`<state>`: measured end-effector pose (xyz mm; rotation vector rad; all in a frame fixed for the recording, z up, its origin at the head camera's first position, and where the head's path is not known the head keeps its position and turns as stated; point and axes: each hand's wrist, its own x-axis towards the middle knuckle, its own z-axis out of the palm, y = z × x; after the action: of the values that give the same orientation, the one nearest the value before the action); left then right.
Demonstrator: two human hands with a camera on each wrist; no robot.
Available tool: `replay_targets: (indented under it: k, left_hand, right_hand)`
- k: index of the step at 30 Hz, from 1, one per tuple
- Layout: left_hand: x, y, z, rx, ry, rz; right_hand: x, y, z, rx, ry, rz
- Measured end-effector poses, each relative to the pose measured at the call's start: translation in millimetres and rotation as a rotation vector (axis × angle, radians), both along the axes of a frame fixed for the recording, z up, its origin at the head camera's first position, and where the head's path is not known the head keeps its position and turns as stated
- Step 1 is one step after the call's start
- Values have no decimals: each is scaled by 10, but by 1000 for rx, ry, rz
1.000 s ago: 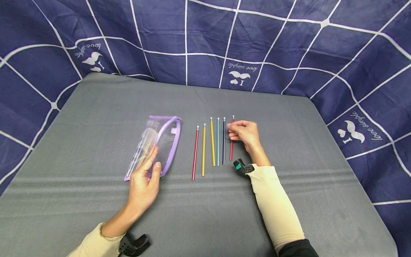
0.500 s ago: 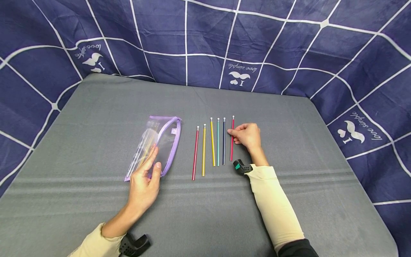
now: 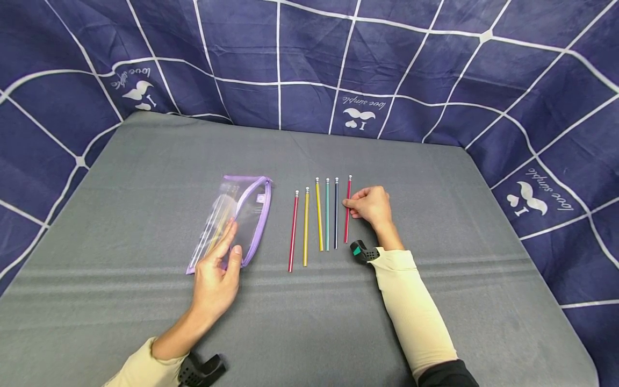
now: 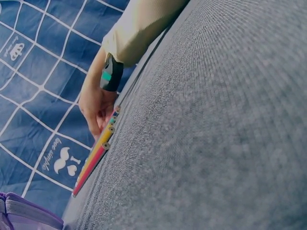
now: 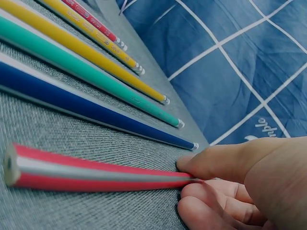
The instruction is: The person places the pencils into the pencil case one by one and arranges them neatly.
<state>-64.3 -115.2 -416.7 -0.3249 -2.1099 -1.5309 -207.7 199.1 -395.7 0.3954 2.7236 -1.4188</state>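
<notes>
My right hand [image 3: 372, 207] pinches the rightmost red pencil [image 3: 346, 231] between thumb and fingers, a little below its eraser end. In the right wrist view this red pencil [image 5: 96, 175] points its unsharpened end toward the camera. Left of it lie a dark blue pencil [image 3: 336, 215], a teal pencil [image 3: 327, 215], two yellow pencils and another red pencil [image 3: 293, 231], roughly side by side. My left hand [image 3: 217, 274] rests its straight fingers on a clear pencil case [image 3: 251, 226] with purple zip trim, lying flat. Something yellow shows through the case's plastic.
A grey cloth-covered table [image 3: 290, 333] lies under everything. A dark blue curtain [image 3: 309, 54] with white grid lines hangs behind and along both sides. Black wrist cameras are strapped at both cuffs.
My right hand has come down slightly toward me onto the rightmost red pencil, and thumb and fingers have closed on it. The left hand and the pencil case have stayed put.
</notes>
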Motion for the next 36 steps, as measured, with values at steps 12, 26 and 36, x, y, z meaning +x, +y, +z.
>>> replay_targets:
  k: [12,26,36]
  left_hand:
    - [6,5,5,-1,-13,2]
    - [4,9,-1,7,-15,-7]
    - [-2,11,7,20,-19,-12]
  right_hand:
    - [12,12,4,-54,-8,-6]
    - [-1,40,17,-231,-20,6]
    - [-11,14,85,-528,-85,37]
